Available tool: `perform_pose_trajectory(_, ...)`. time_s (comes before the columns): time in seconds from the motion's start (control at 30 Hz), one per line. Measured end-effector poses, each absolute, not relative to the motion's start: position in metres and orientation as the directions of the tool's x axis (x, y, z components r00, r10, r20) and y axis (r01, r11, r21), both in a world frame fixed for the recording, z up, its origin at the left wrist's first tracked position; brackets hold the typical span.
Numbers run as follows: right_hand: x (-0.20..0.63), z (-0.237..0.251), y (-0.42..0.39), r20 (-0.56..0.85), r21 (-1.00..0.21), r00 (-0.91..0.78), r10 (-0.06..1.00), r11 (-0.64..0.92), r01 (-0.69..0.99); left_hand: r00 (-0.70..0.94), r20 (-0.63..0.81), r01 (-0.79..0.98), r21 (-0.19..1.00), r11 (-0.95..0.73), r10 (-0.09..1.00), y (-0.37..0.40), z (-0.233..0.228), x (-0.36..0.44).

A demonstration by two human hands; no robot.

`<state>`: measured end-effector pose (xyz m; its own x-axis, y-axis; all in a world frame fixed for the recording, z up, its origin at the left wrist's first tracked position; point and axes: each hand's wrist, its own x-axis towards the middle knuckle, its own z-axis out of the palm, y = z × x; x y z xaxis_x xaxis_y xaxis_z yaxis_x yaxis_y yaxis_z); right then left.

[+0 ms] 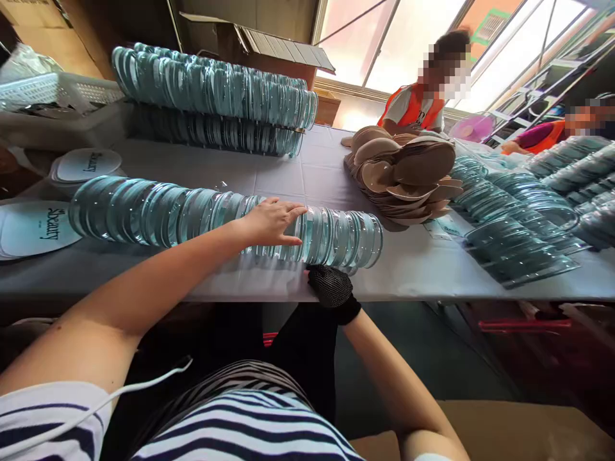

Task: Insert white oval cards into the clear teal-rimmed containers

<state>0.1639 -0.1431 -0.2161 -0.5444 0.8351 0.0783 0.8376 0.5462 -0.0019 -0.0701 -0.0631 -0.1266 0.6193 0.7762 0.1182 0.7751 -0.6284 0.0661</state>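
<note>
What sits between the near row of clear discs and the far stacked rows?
Only bare grey tablecloth between the near disc row and far rows, in the head view.

Your left hand [271, 222] is resting on top of the near row of discs [192, 218], which is lying across the table [298, 173] directly before you. Your right hand [331, 287] is sitting at the table edge, touching that row at its 5 o'clock end. A second stack of discs [216, 96] is lying behind, at 11 o'clock. Printed cards [36, 228] are lying at 9 o'clock. A pile of pads [403, 169] is sitting at 1 o'clock, with fanned discs [514, 237] lying at 3 o'clock. A person [418, 105] is standing beyond the far edge.
</note>
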Motion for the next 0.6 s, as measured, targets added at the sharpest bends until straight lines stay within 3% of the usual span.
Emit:
perform_pose_trajectory(0.17,0.194,-0.136,-0.092,0.353,-0.055,-0.350,0.868,0.392,0.918,0.649,0.166,0.738,0.099,-0.667,0.743,-0.061,-0.121,-0.048)
perform_pose_trajectory(0.2,0.196,-0.120,-0.072,0.334,-0.022,-0.346,0.877,0.374,0.927,0.656,0.183,0.728,0.103,-0.677,0.733,-0.059,-0.122,-0.039)
perform_pose_trajectory(0.3,0.183,-0.088,-0.008,0.023,0.129,-0.395,0.919,0.389,0.912,0.651,0.215,0.728,0.097,-0.679,0.728,-0.056,-0.128,-0.018)
perform_pose_trajectory(0.43,0.151,-0.073,0.045,-0.374,0.175,-0.454,0.808,0.543,0.821,0.652,0.237,0.729,0.066,-0.681,0.720,-0.056,-0.134,-0.011)
perform_pose_trajectory(0.5,0.146,-0.067,0.049,-0.426,0.190,-0.479,0.768,0.593,0.782,0.657,0.235,0.725,0.061,-0.686,0.716,-0.056,-0.135,-0.014)
perform_pose_trajectory(0.6,0.158,-0.061,0.026,-0.286,0.204,-0.556,0.780,0.617,0.760,0.652,0.234,0.727,0.077,-0.683,0.721,-0.055,-0.136,-0.017)
